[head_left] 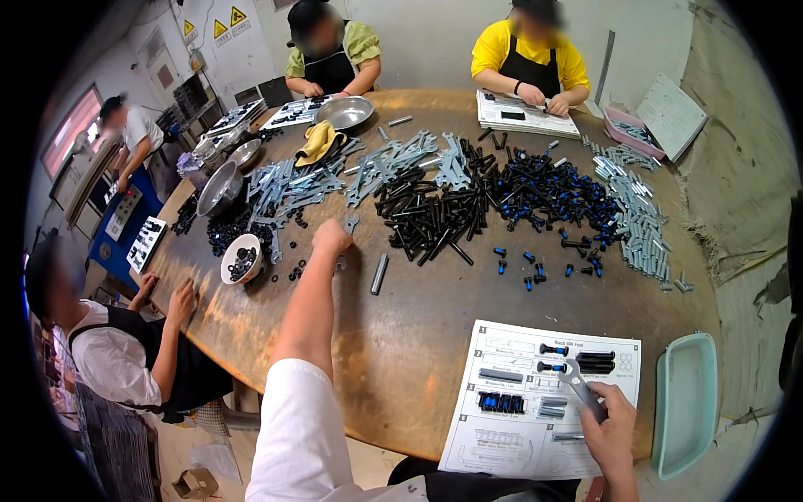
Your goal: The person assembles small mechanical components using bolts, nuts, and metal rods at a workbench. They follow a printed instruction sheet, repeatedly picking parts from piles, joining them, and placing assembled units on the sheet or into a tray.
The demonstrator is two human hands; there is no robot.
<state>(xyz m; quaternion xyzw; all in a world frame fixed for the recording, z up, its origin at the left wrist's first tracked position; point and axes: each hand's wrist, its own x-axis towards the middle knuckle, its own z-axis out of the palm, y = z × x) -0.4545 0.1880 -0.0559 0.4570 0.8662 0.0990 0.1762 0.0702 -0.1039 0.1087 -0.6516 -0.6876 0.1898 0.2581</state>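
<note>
My left hand (pixel 332 238) is stretched out over the middle of the table, its fingers closed round a silver open-ended wrench (pixel 351 222) whose jaw shows beyond the fingers. My right hand (pixel 609 427), close to me, grips another open-ended wrench (pixel 579 387) by its handle, above a white printed parts sheet (pixel 456 452). On that sheet lie black bolts with blue thread patches (pixel 502 403), long black bolts (pixel 595 362), a silver tube (pixel 501 375) and several shorter silver pins (pixel 553 407). A lone silver tube (pixel 380 274) rests right of my left hand.
Piles of wrenches (pixel 288 194), black bolts (pixel 431 222), blue-patched bolts (pixel 556 188) and silver pins (pixel 644 230) cover the table's far half. A bowl of black nuts (pixel 242 259) stands at left, a teal tray (pixel 686 406) at right. Co-workers sit left and across; another stands farther back.
</note>
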